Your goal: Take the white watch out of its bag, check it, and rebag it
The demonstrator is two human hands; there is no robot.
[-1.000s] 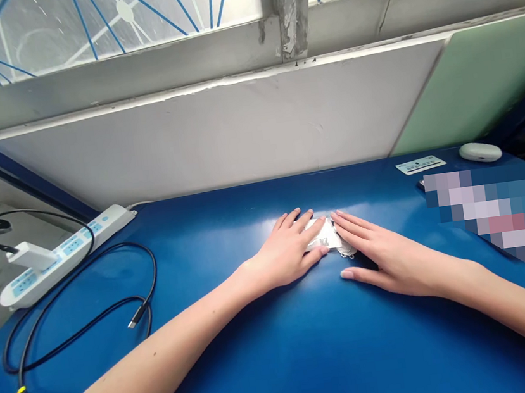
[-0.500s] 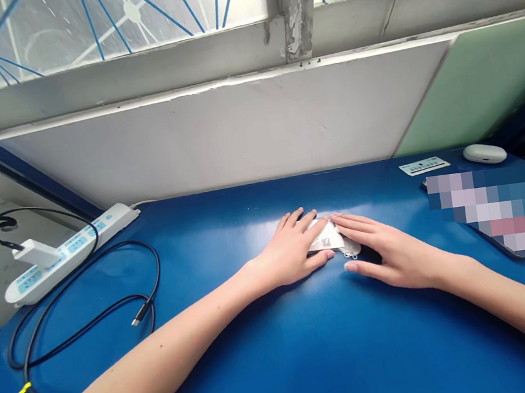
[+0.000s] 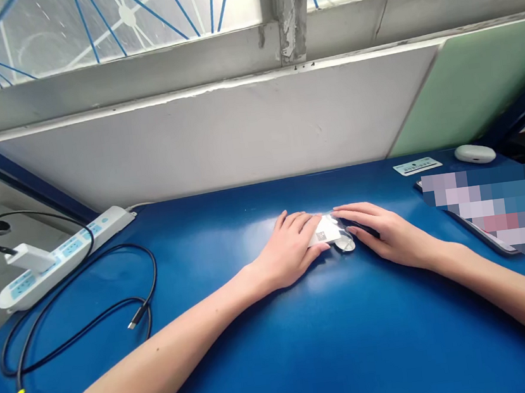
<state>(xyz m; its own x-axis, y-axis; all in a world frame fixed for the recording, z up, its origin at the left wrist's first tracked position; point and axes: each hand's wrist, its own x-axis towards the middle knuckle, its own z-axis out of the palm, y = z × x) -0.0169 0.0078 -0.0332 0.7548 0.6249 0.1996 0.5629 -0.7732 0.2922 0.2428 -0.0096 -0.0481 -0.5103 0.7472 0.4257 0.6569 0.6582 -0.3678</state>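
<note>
Both hands lie on the blue table [image 3: 282, 360] at the centre of the frame, close together with a small white packet [image 3: 325, 233] between them. The left hand [image 3: 292, 248] rests on the packet's left part, its fingers bent over the top and its thumb along the near edge; whether it actually pinches the packet cannot be told. The right hand [image 3: 388, 233] is spread flat, fingers stretched out, with its fingertips touching the packet's right edge. A small round piece [image 3: 346, 245] sits at the packet's lower right corner.

At the left of the frame lies a white power strip [image 3: 66, 252] with 1 white plug [image 3: 28, 258] in it, and a black cable [image 3: 82, 311] loops below it. At the upper right sit a white oval case [image 3: 475, 153] and a white card [image 3: 416, 166].
</note>
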